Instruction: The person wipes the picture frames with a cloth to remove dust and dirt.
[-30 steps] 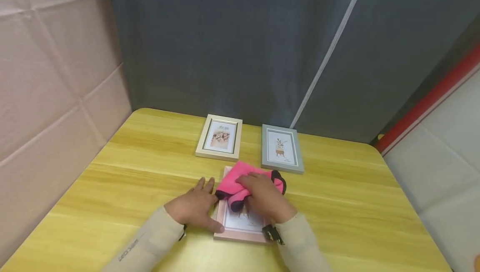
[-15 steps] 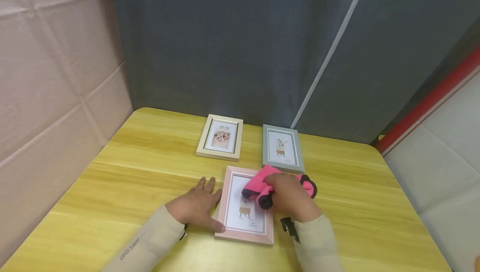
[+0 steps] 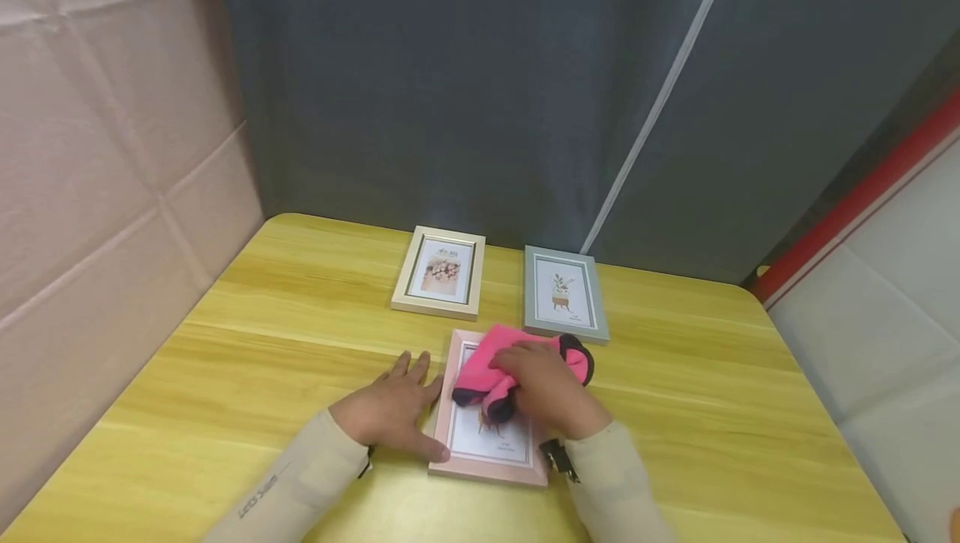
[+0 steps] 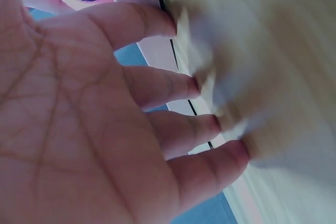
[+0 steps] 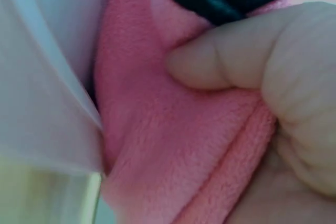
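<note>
A pink picture frame (image 3: 487,470) lies face up on the table near the person. The right hand (image 3: 543,385) grips a bunched pink cloth (image 3: 480,364) with dark edging, pressed over the upper part of the frame's picture. In the right wrist view the thumb digs into the fleecy cloth (image 5: 152,108). The left hand (image 3: 393,410) lies with fingers spread at the frame's left side, its thumb on the lower left corner. The left wrist view shows the palm (image 4: 79,119) and straight fingers, their tips down at the wood surface.
Behind the pink frame, a cream-gold picture frame (image 3: 474,276) lies at the left and a grey-blue one (image 3: 532,293) at the right, close to the cloth. The yellow wooden table (image 3: 262,343) ends at a dark panel (image 3: 450,93) at the back.
The right hand with the cloth slid right to the frame's right edge, then came back left over the picture. The left hand has stayed in place.
</note>
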`<state>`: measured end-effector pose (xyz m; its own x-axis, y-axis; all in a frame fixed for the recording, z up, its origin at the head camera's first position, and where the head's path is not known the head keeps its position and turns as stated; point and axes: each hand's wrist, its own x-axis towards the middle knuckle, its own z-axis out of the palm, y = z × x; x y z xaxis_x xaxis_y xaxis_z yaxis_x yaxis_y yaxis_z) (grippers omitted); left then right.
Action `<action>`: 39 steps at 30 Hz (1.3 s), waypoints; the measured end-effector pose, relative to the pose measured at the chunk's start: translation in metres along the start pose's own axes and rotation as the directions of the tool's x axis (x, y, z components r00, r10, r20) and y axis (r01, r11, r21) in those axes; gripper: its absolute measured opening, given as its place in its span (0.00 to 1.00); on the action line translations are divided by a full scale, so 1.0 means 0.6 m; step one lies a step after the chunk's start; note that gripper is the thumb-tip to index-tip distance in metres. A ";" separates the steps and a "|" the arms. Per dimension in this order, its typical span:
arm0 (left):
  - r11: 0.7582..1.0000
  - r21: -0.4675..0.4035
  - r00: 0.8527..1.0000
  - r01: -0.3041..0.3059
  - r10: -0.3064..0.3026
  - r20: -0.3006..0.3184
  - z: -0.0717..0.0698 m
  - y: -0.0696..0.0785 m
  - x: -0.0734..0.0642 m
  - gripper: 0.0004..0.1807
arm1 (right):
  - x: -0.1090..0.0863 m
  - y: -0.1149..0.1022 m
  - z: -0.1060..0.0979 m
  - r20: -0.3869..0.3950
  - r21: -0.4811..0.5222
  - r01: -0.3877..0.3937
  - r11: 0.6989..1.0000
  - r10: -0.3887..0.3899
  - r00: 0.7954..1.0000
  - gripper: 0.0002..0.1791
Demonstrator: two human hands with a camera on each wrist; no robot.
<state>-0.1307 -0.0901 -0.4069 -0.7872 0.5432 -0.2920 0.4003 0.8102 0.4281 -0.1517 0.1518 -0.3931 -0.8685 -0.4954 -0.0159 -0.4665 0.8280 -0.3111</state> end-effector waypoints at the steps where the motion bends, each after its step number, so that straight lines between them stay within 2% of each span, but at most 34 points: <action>1: 1.000 -0.001 1.000 0.000 0.000 -0.002 0.000 0.000 0.000 0.58 | 0.002 -0.001 0.002 0.006 0.007 0.022 1.000 -0.023 1.000 0.20; 5: 1.000 -0.019 1.000 0.008 -0.008 -0.012 -0.001 -0.001 -0.001 0.57 | 0.010 -0.006 0.012 0.052 0.065 0.066 0.996 -0.069 0.996 0.27; 9: 0.999 -0.031 1.000 0.016 -0.016 -0.022 0.000 -0.001 0.000 0.57 | 0.013 -0.009 0.018 0.085 0.106 0.059 0.993 -0.068 0.994 0.32; 19: 0.999 -0.032 1.000 0.018 -0.019 -0.019 -0.002 0.000 -0.001 0.56 | 0.011 -0.016 0.018 0.053 0.044 0.065 0.997 -0.067 0.996 0.29; 25: 1.000 -0.020 1.000 0.018 -0.018 -0.012 -0.001 -0.001 -0.002 0.57 | 0.006 -0.023 0.012 0.023 -0.021 -0.019 1.000 0.019 1.000 0.25; 33: 1.000 0.011 1.000 0.005 -0.005 0.006 0.000 0.002 -0.003 0.58 | -0.021 -0.001 -0.030 -0.080 -0.091 -0.131 0.987 0.124 0.989 0.20; 35: 1.000 0.009 1.000 0.006 -0.006 0.005 0.000 0.002 -0.003 0.58 | -0.027 0.005 -0.038 -0.072 -0.112 -0.168 0.980 0.160 0.984 0.22; 39: 1.000 0.003 1.000 0.008 -0.008 0.000 0.000 0.001 -0.004 0.58 | -0.028 0.010 -0.038 0.010 -0.097 -0.203 0.974 0.205 0.979 0.21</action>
<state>-0.1287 -0.0908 -0.4057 -0.7901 0.5371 -0.2955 0.3958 0.8150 0.4233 -0.1438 0.1709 -0.3730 -0.9441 -0.3177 -0.0885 -0.2944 0.9329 -0.2075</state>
